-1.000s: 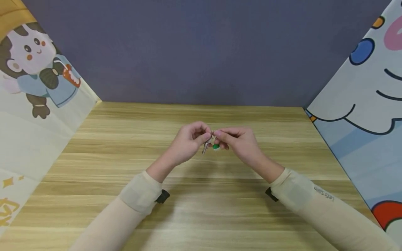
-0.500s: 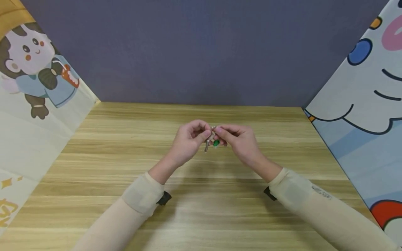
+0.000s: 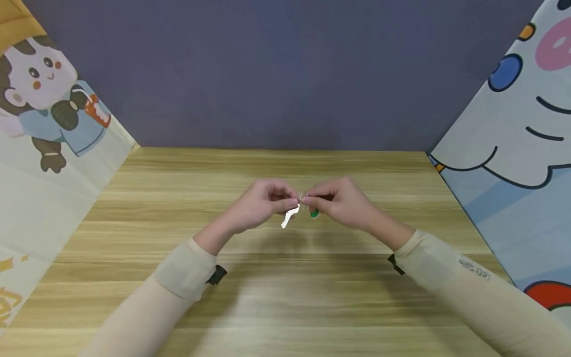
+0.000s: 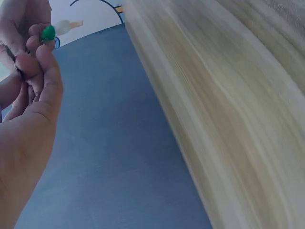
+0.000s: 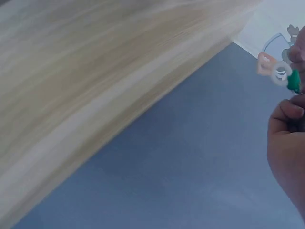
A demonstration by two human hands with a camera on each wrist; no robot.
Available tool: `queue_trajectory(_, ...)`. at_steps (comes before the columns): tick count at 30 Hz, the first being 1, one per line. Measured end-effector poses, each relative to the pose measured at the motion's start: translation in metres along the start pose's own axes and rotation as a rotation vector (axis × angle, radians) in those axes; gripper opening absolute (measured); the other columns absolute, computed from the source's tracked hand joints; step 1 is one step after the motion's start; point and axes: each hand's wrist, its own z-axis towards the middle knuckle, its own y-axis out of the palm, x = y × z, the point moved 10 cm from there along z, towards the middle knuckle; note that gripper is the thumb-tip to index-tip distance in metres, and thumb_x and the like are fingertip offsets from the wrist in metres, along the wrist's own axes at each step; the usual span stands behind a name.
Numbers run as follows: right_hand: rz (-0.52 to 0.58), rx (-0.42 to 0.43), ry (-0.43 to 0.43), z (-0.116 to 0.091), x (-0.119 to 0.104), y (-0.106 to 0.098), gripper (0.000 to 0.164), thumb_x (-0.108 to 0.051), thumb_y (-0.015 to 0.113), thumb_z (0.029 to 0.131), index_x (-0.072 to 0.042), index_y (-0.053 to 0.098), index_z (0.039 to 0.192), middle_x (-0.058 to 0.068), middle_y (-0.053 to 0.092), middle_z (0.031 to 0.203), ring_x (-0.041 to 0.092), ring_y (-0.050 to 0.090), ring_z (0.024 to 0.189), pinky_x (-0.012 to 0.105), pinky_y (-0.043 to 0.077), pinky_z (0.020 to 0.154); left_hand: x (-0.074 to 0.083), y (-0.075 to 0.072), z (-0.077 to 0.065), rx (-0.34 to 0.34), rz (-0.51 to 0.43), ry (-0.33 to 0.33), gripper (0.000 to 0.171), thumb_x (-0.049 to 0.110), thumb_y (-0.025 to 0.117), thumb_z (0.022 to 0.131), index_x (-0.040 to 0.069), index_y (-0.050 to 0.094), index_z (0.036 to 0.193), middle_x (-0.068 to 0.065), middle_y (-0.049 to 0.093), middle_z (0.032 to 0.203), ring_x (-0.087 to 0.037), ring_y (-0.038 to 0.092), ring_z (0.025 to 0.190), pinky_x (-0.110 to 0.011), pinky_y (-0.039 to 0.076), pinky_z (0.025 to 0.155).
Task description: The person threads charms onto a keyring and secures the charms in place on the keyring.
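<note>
In the head view, my left hand (image 3: 256, 208) pinches the top of a key (image 3: 290, 216) between thumb and forefinger; its bright blade slants down to the left. Facing it, my right hand (image 3: 345, 206) pinches a small metal piece, probably the key ring, with the fingertips of both hands almost meeting. A green charm (image 3: 314, 213) hangs below the right fingers. The left wrist view shows the green charm (image 4: 48, 33) with a pale, whitish part beside it. In the right wrist view a white ring-shaped part (image 5: 281, 74) adjoins the green. Fingers hide most of the metal parts.
Both hands are raised over a wood-grain table (image 3: 285, 307). A dark blue-grey panel (image 3: 285, 74) stands along its far edge. Cartoon-printed panels close off the left side (image 3: 27, 208) and the right side (image 3: 526, 213).
Both hands have lowered slightly, and their wrists have spread apart. The key has swung left and shows its bright flat side. The green charm has shifted right with the right hand.
</note>
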Motion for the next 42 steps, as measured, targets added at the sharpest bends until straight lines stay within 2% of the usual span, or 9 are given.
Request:
queue_trajectory(7, -0.303, -0.074, -0.275, -0.003, -0.032, 0.013, 0.01, -0.01, 0.076, 0.098, -0.009, 0.085, 0.102, 0.0, 0.078, 0.082, -0.001, 0.059, 0.062, 0.022, 0.053, 0.058, 0.0, 0.008, 0.003, -0.082, 0.169, -0.011, 0.01, 0.01, 0.067, 0.105, 0.001, 0.073, 0.105, -0.012, 0.074, 0.095, -0.013, 0.069, 0.082, -0.03, 0.06, 0.076)
queue_trajectory(10, -0.352, -0.083, -0.314, -0.005, -0.037, 0.016, 0.01, -0.009, 0.077, 0.098, -0.008, 0.085, 0.103, 0.001, 0.077, 0.079, -0.002, 0.055, 0.06, 0.022, 0.053, 0.059, 0.0, 0.011, 0.003, -0.109, 0.207, -0.021, 0.01, 0.01, 0.066, 0.106, 0.002, 0.072, 0.106, -0.011, 0.074, 0.093, -0.014, 0.067, 0.078, -0.029, 0.058, 0.072)
queue_trajectory(14, -0.238, -0.098, -0.207, -0.004, -0.025, 0.015, 0.012, -0.01, 0.073, 0.101, -0.007, 0.084, 0.107, 0.003, 0.08, 0.087, 0.001, 0.059, 0.065, 0.022, 0.053, 0.06, 0.004, 0.011, 0.001, -0.102, 0.235, -0.017, 0.01, 0.011, 0.063, 0.107, 0.004, 0.07, 0.105, -0.008, 0.071, 0.09, -0.015, 0.065, 0.076, -0.03, 0.055, 0.07)
queue_trajectory(18, -0.095, -0.052, -0.079, -0.005, -0.009, 0.008, 0.015, -0.009, 0.072, 0.101, -0.006, 0.083, 0.111, 0.007, 0.082, 0.096, 0.01, 0.065, 0.07, 0.023, 0.053, 0.061, 0.008, 0.01, 0.0, -0.069, 0.22, -0.006, 0.01, 0.011, 0.06, 0.109, 0.004, 0.067, 0.106, -0.005, 0.07, 0.092, -0.018, 0.064, 0.077, -0.031, 0.054, 0.07)
queue_trajectory(24, -0.023, -0.002, -0.04, -0.007, -0.002, 0.002, 0.014, -0.007, 0.073, 0.1, -0.003, 0.083, 0.11, 0.011, 0.082, 0.096, 0.011, 0.071, 0.072, 0.024, 0.054, 0.059, 0.008, 0.013, 0.001, -0.047, 0.171, 0.011, 0.01, 0.01, 0.058, 0.11, 0.006, 0.065, 0.105, -0.008, 0.069, 0.092, -0.022, 0.064, 0.079, -0.03, 0.05, 0.067)
queue_trajectory(28, 0.037, -0.004, 0.015, -0.007, 0.003, 0.001, 0.016, -0.007, 0.073, 0.101, -0.002, 0.083, 0.112, 0.011, 0.081, 0.095, 0.008, 0.061, 0.065, 0.023, 0.048, 0.056, 0.006, 0.015, 0.001, -0.047, 0.14, 0.009, 0.01, 0.009, 0.057, 0.11, 0.005, 0.064, 0.105, -0.007, 0.07, 0.095, -0.023, 0.069, 0.084, -0.031, 0.055, 0.071)
queue_trajectory(33, 0.121, -0.011, 0.092, -0.008, 0.012, 0.003, 0.017, -0.01, 0.072, 0.102, -0.003, 0.082, 0.113, 0.011, 0.081, 0.093, 0.012, 0.069, 0.07, 0.024, 0.055, 0.061, 0.007, 0.016, 0.0, -0.054, 0.099, 0.013, 0.012, 0.009, 0.056, 0.11, 0.0, 0.064, 0.109, -0.008, 0.07, 0.099, -0.029, 0.071, 0.091, -0.036, 0.058, 0.076)
queue_trajectory(36, 0.149, -0.009, 0.131, -0.009, 0.016, 0.003, 0.017, -0.014, 0.072, 0.103, -0.006, 0.083, 0.113, 0.009, 0.081, 0.09, 0.012, 0.069, 0.072, 0.026, 0.057, 0.064, 0.008, 0.015, -0.001, -0.051, 0.081, 0.022, 0.011, 0.009, 0.055, 0.11, 0.002, 0.064, 0.107, -0.009, 0.07, 0.099, -0.032, 0.071, 0.092, -0.036, 0.058, 0.077)
queue_trajectory(42, 0.2, 0.018, 0.184, -0.011, 0.02, 0.002, 0.018, -0.017, 0.072, 0.103, -0.007, 0.083, 0.113, 0.005, 0.08, 0.088, 0.012, 0.066, 0.073, 0.026, 0.059, 0.068, 0.007, 0.014, 0.0, -0.041, 0.017, 0.034, 0.011, 0.008, 0.054, 0.111, 0.006, 0.064, 0.106, -0.01, 0.068, 0.098, -0.026, 0.07, 0.091, -0.037, 0.06, 0.082)
